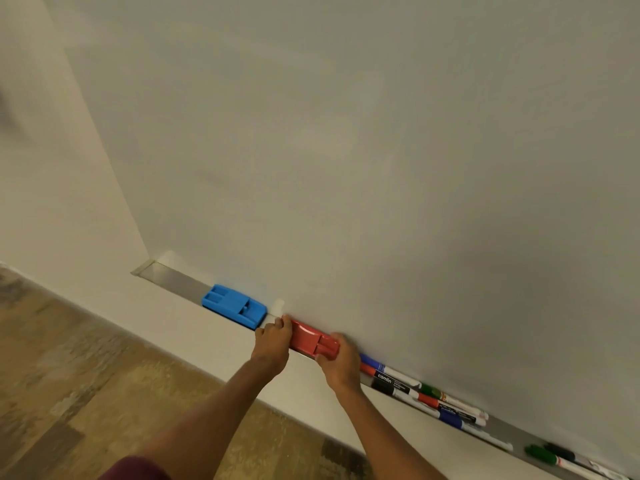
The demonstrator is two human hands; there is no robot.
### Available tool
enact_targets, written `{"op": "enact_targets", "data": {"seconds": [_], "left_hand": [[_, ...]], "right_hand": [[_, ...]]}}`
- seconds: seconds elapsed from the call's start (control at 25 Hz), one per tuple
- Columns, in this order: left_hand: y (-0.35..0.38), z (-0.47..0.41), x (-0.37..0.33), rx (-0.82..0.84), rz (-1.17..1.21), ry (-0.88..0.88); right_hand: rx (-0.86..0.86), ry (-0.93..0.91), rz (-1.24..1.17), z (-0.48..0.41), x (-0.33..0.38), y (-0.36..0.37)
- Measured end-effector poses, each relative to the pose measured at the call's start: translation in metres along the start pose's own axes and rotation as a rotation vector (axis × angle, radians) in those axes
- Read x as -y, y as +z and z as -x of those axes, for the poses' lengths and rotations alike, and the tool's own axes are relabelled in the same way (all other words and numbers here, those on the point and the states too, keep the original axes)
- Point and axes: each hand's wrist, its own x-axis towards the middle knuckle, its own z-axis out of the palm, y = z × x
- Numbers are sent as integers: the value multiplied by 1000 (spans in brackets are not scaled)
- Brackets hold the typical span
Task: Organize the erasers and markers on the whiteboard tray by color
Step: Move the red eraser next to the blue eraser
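Observation:
A red eraser [310,338] lies on the metal whiteboard tray [173,279]. My left hand [273,344] grips its left end and my right hand [341,362] grips its right end. A blue eraser [233,306] sits on the tray just left of my left hand, apart from it. To the right of my right hand lie several markers in a loose pile: a blue-capped marker [372,362], a red-capped marker [367,370], a black-capped marker [384,385], a green one [431,390]. Further right lie another green marker [540,454] and a black one [561,452].
The whiteboard [346,150] fills the view above the tray. The tray's left end [145,268] is bare metal. A white wall runs below the tray, with wood-pattern floor [69,375] at the lower left.

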Motion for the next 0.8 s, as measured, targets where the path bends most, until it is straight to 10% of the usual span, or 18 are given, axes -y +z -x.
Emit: {"op": "enact_targets", "data": {"seconds": [0.32, 0.8], "left_hand": [[-5, 13, 29, -255, 39, 60], [-2, 18, 57, -129, -275, -136]], "right_hand": [[2, -11, -50, 0, -1, -2], [46, -52, -65, 1, 3, 16]]}}
